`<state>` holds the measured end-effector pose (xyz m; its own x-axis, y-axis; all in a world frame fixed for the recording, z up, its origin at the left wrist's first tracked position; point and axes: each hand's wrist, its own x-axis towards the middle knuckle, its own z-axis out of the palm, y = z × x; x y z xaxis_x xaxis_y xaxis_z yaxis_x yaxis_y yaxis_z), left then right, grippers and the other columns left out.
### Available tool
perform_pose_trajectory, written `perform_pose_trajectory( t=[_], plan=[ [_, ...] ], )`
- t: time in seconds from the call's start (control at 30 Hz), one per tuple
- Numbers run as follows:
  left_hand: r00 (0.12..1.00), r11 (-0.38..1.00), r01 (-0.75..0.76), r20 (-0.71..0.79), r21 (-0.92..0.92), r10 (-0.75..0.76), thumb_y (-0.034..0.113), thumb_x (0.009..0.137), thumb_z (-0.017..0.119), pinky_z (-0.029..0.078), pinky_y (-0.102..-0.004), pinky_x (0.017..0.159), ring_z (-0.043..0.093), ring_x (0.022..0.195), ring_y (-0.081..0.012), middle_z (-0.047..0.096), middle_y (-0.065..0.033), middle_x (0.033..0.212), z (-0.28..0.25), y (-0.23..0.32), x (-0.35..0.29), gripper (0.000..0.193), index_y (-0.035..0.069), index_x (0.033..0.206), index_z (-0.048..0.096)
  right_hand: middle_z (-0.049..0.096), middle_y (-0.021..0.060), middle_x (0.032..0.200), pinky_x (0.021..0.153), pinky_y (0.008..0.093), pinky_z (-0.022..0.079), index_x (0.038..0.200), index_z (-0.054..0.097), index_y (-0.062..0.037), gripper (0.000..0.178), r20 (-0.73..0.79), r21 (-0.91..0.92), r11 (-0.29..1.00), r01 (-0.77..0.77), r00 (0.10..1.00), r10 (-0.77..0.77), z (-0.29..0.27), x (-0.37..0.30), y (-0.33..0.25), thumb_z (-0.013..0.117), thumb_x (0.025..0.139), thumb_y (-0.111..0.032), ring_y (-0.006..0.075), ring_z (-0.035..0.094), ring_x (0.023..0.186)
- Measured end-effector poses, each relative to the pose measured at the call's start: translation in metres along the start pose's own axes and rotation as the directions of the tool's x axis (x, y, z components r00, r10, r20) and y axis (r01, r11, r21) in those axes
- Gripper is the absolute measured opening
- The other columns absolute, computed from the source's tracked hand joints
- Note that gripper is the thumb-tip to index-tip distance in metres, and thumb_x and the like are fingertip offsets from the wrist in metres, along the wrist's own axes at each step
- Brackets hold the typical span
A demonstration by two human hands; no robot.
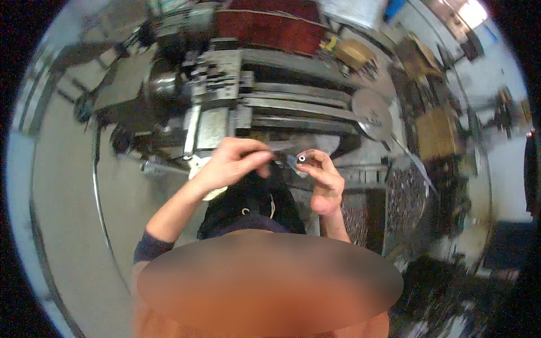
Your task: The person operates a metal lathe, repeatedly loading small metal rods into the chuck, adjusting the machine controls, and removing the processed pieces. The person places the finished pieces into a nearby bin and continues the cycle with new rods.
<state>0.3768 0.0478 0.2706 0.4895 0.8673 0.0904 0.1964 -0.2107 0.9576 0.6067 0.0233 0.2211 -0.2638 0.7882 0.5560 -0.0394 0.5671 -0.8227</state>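
Blurred orange cloth fills the six o'clock edge closest to the lens, and both bare forearms rise from it toward the middle of the view. At centre the left hand [228, 164] is closed, its fingertips pinched on a thin dark rod-like piece [277, 153] that runs toward three o'clock. Just beside it, at about four o'clock from that pinch, the right hand [324, 179] is also closed, gripping a small short metal cylinder with a pale ring around a dark hole in its end [302, 158], the end turned up toward the camera. Rod tip and cylinder sit very close together in front of the chest, above a grey steel lathe [265, 96] that spans twelve o'clock.

Judging by this, the step in hand looks like bringing the slim piece to the cylinder's bore, or checking that fit. A next move would call for steady alignment of tip and hole, and a firm hold on the cylinder.

Motion blur smears the rod, so whether it touches the cylinder cannot be told. Most of the cylinder's body is hidden by the fingers. A round grey metal disc [372, 111] at two o'clock and the cluttered benches [434, 132] beyond are too soft to make out in detail.
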Motion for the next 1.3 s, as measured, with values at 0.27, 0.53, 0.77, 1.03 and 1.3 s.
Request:
perform_pose_trajectory(
  t=[0.27, 0.53, 0.77, 1.03, 1.3],
  plan=[
    [0.995, 0.637, 0.102, 0.089, -0.764, -0.053, 0.032, 0.087, 0.051, 0.047, -0.0249, 0.057, 0.059, 0.059, -0.0148, 0.061, -0.0081, 0.070, 0.021, -0.025, -0.009, 0.033, 0.000, 0.085, 0.057, 0.050, 0.0196, 0.107, 0.083, 0.0396, 0.041, 0.102, 0.060, 0.0025, 0.064, 0.112, 0.093, 0.991, 0.096, 0.988, -0.106, 0.045, 0.032, 0.000, 0.058, 0.072, -0.054, 0.0315, 0.052, 0.096],
    [0.979, 0.967, 0.014, -0.194, -0.255, -0.066, 0.022, 0.079, 0.063, 0.040, -0.0212, 0.049, 0.050, 0.054, -0.0061, 0.057, -0.0023, 0.059, -0.008, -0.021, -0.022, 0.024, -0.002, 0.073, 0.063, 0.057, 0.0180, 0.093, 0.070, 0.0377, 0.047, 0.090, 0.060, 0.0003, 0.036, 0.357, -0.376, 0.842, 0.388, 0.899, -0.254, 0.058, 0.056, -0.015, 0.059, 0.060, -0.019, 0.0337, 0.056, 0.082],
    [0.958, 0.980, 0.100, -0.284, 0.173, -0.048, 0.024, 0.077, 0.061, 0.043, -0.0276, 0.053, 0.053, 0.054, -0.0104, 0.060, -0.0099, 0.061, -0.065, -0.012, -0.046, 0.024, 0.000, 0.075, 0.065, 0.059, 0.0138, 0.087, 0.066, 0.0372, 0.047, 0.081, 0.062, -0.0031, 0.029, 0.620, -0.285, 0.865, 0.414, 0.768, -0.164, 0.088, 0.117, -0.013, 0.059, 0.053, -0.012, 0.0303, 0.056, 0.076],
    [0.537, 0.798, 0.466, -0.839, 0.382, 0.088, 0.014, 0.075, 0.058, 0.046, -0.0279, 0.060, 0.058, 0.064, -0.0137, 0.062, -0.0107, 0.072, -0.191, -0.042, -0.206, 0.028, -0.001, 0.099, 0.059, 0.062, 0.0141, 0.092, 0.077, 0.0344, 0.047, 0.081, 0.068, -0.0086, 0.030, 0.714, -0.571, 0.597, 0.564, 0.700, 0.022, 0.169, 0.246, 0.058, 0.059, 0.054, -0.019, 0.0291, 0.057, 0.088],
    [0.178, 0.586, 0.805, -0.980, 0.091, -0.091, 0.009, 0.076, 0.052, 0.043, -0.0288, 0.055, 0.052, 0.053, -0.0181, 0.057, -0.0102, 0.064, -0.165, -0.082, -0.383, 0.024, -0.001, 0.097, 0.058, 0.063, 0.0146, 0.083, 0.074, 0.0338, 0.048, 0.082, 0.069, -0.0132, 0.032, 0.600, -0.792, 0.445, 0.418, 0.665, 0.445, 0.208, 0.275, 0.099, 0.061, 0.053, -0.024, 0.0277, 0.061, 0.079]
  ],
)
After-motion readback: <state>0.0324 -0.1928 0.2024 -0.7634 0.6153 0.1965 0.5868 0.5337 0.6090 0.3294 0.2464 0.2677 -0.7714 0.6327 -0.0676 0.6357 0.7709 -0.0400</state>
